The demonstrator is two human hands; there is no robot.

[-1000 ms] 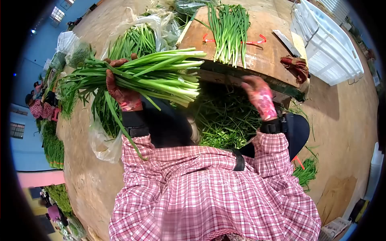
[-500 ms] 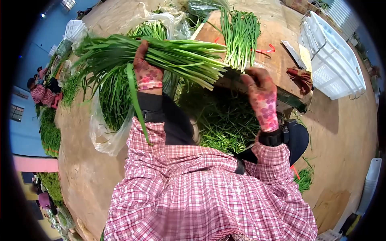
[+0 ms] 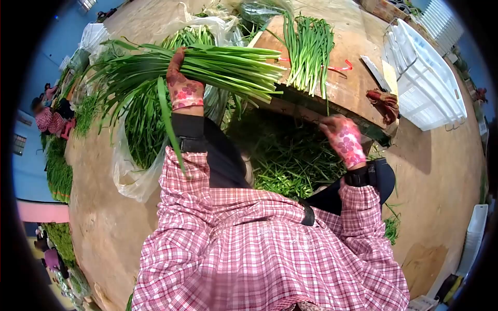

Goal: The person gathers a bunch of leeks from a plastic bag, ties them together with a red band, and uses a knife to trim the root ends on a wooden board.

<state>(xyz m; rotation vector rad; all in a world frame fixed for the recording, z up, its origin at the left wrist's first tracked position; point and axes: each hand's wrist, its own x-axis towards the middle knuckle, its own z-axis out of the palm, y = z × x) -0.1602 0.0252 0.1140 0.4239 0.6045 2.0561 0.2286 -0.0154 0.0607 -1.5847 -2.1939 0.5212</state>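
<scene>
My left hand (image 3: 184,88), in a floral glove, grips a thick bunch of long green stalks (image 3: 233,67), pale ends to the right, leaves hanging left. One long leaf droops over my left sleeve. My right hand (image 3: 343,137) is in front of the wooden board's near edge, above the heap of trimmed leaves (image 3: 295,155); its fingers are curled together, and whether they hold anything is too small to tell. On the wooden board (image 3: 358,46) a smaller bunch of stalks (image 3: 310,54) lies across a red tie (image 3: 342,66).
A knife (image 3: 374,72) and a dark red glove (image 3: 383,103) lie at the board's right. Stacked white crates (image 3: 425,78) stand beyond. At left are a plastic bag of greens (image 3: 132,176) and, farther off, a seated person (image 3: 49,120) by piled greens.
My right hand has moved down, away from the stalk ends on the board, and its fingers have closed in. My left hand, with its bunch, has shifted slightly left.
</scene>
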